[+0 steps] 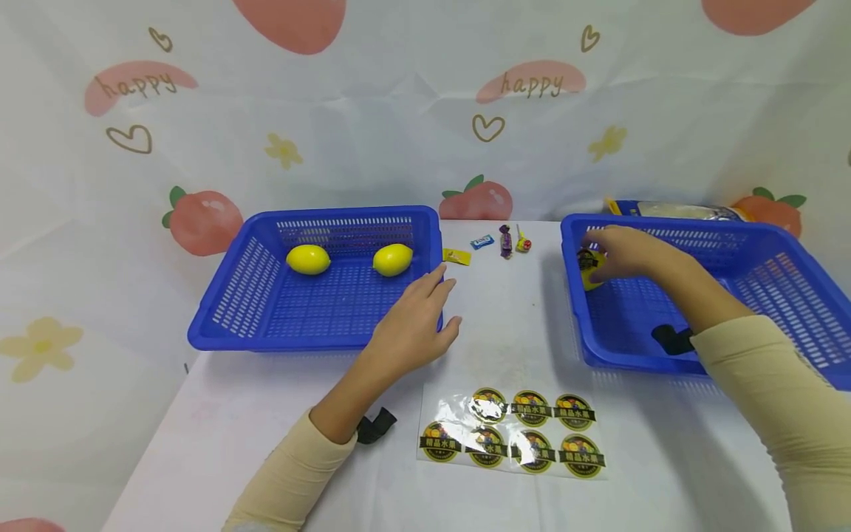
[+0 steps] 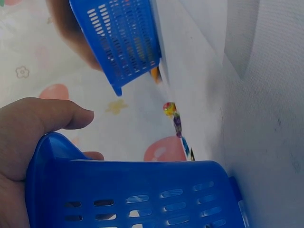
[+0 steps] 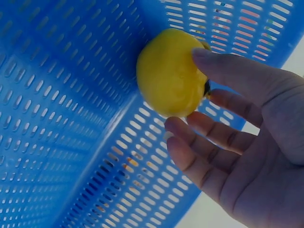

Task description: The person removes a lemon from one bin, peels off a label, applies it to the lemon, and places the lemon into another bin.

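Observation:
My right hand (image 1: 621,251) reaches into the left end of the right-hand blue basket (image 1: 618,325). It pinches a yellow lemon (image 3: 171,71) between thumb and fingertips, close to the basket wall. In the head view this lemon carries a dark round sticker (image 1: 588,261), partly covered by the fingers. At the left-hand blue basket (image 1: 279,343), my left hand (image 1: 414,318) hovers over the right rim with fingers spread and nothing held. In the left wrist view its thumb shows beside the basket's corner. Two more lemons, one left (image 1: 309,259) and one right (image 1: 392,260), lie inside that basket.
A clear sheet of round fruit stickers (image 1: 512,436) lies in front, between the baskets. Behind it are a yellow packet (image 1: 456,256), a blue candy (image 1: 482,241), a purple candy (image 1: 506,242) and a lollipop (image 1: 524,243). A flat package (image 1: 678,210) lies behind the right-hand basket.

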Demonstrator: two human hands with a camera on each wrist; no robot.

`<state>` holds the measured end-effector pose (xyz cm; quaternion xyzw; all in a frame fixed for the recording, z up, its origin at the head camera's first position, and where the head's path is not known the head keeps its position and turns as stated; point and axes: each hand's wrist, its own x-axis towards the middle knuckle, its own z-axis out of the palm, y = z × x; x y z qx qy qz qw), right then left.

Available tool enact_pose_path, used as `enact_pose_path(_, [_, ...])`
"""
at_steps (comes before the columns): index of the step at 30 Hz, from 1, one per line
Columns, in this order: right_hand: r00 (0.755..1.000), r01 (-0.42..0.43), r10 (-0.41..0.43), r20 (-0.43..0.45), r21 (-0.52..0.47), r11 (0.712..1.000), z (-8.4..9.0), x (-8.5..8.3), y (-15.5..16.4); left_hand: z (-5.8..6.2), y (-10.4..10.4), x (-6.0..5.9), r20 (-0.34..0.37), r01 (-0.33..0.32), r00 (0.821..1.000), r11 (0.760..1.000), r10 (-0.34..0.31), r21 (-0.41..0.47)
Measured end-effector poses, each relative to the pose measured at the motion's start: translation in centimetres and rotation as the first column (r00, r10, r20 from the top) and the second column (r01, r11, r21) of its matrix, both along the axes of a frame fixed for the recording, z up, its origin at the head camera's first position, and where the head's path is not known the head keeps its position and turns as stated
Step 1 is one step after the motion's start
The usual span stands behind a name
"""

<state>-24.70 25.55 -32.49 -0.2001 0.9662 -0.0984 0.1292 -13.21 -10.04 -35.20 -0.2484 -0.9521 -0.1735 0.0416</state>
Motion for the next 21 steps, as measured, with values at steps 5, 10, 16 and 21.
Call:
enact_pose_path(5, [1.0, 0.008, -0.008, 0.009, -0.007, 1.0, 0.2, 0.2, 0.3, 0.1, 0.1, 0.0, 0.005, 0.002, 1.0, 1.0, -0.002, -0.003])
enact_pose_path(10, [0.998, -0.009, 0.008, 0.058, 0.009, 1.0, 1.3, 1.1, 0.8, 0.1, 0.1, 0.0, 0.001, 0.002, 1.0, 1.0, -0.002, -0.002])
enact_pose_path(16, [0.986, -0.09, 0.075, 0.15, 0.091, 0.992, 3.5, 3.6, 0.3, 0.0, 0.0, 0.0, 0.005, -0.008, 1.0, 1.0, 0.008, -0.005])
enact_pose_path(21, [0.994, -0.096, 0.092, 0.057, 0.07, 0.993, 4.7, 7.6, -1.0, -0.1, 0.0, 0.0, 0.003, -0.009, 1.0, 1.0, 0.009, 0.001])
